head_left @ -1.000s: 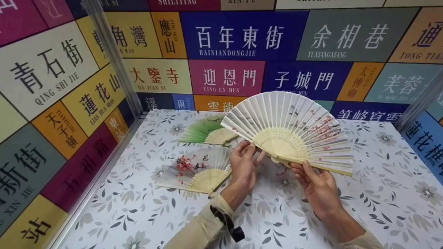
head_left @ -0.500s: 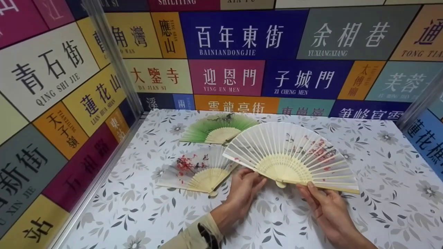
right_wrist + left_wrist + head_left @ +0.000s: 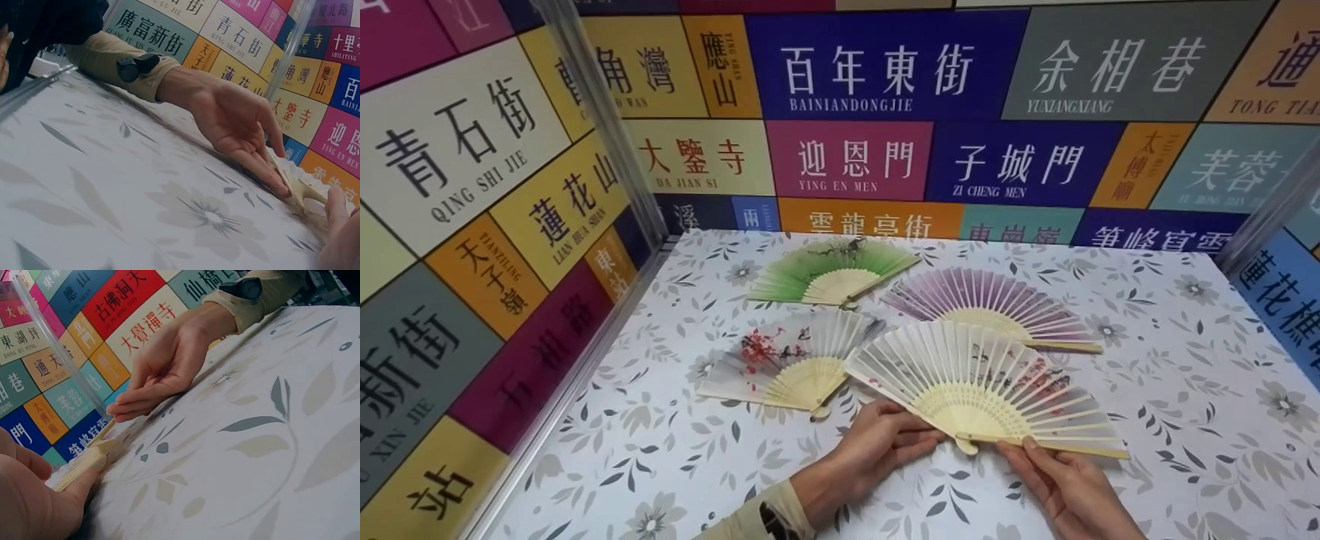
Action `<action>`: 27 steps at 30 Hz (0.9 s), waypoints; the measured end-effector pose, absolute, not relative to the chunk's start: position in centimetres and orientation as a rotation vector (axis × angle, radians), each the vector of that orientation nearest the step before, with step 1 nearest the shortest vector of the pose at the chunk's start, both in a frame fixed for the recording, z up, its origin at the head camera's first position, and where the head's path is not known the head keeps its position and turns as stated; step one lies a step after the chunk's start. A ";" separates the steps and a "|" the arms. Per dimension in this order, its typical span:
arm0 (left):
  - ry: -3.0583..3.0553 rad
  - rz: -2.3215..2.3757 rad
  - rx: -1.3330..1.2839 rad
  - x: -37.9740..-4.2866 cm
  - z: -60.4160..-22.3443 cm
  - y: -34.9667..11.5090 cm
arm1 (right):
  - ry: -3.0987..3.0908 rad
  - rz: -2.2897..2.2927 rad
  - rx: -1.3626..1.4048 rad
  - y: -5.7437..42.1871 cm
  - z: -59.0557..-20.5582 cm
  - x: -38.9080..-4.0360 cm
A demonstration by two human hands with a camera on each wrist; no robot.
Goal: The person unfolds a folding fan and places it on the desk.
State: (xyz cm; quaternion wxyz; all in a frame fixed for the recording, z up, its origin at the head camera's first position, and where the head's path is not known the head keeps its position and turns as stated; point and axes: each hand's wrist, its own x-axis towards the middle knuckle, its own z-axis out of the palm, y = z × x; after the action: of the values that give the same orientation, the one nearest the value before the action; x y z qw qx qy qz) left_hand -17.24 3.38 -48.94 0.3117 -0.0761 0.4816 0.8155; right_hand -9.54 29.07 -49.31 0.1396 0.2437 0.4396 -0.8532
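Note:
In the head view a spread white folding fan (image 3: 930, 367) with pink and red blossoms is low over the patterned cloth, its pivot toward me. My left hand (image 3: 870, 454) holds its left edge near the pivot, thumb and fingers on either side of it. On the right guard stick, my right hand (image 3: 1069, 484) pinches with thumb and fingers. Both hands also appear in the wrist views, where the left hand (image 3: 233, 121) has long, fairly straight fingers beside the fan's sticks. Whether the fan touches the cloth is hard to tell.
Three more spread fans lie on the cloth (image 3: 607, 465): a green fan (image 3: 787, 277) at the back, a purple fan (image 3: 960, 292) just behind the held one, and a white red-blossom fan (image 3: 825, 345) at left. Colourful sign-covered walls (image 3: 885, 67) bound the table.
Both hands have brought the white fan down and toward me, from raised to low over the cloth. The purple fan, earlier hidden behind it, now shows. The other fans stay put.

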 end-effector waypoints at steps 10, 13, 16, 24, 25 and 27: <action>1.306 2.012 -0.095 -15.8 -48.3 2.2 | 1.248 -2.449 0.790 28.9 -49.6 -7.4; 1.333 1.932 -0.034 -15.6 -48.0 1.8 | 1.256 -2.446 0.794 29.1 -49.6 -7.1; 1.346 1.879 -0.007 -15.5 -47.9 1.4 | 1.245 -2.448 0.781 29.2 -49.6 -6.8; 1.347 1.878 0.009 -15.1 -47.4 0.6 | 1.243 -2.445 0.825 29.2 -49.5 -6.6; 1.357 1.871 0.009 -14.9 -47.3 0.6 | 1.249 -2.440 0.834 29.2 -49.4 -6.6; 1.379 1.847 0.016 -14.6 -47.0 0.7 | 1.264 -2.421 0.847 29.2 -49.3 -6.5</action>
State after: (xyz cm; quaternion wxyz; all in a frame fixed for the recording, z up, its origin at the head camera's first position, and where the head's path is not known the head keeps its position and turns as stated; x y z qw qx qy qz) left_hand -14.64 0.67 -46.98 0.4062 0.0064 0.5466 0.7323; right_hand -6.54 29.21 -49.34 0.1407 0.2935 0.4376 -0.8382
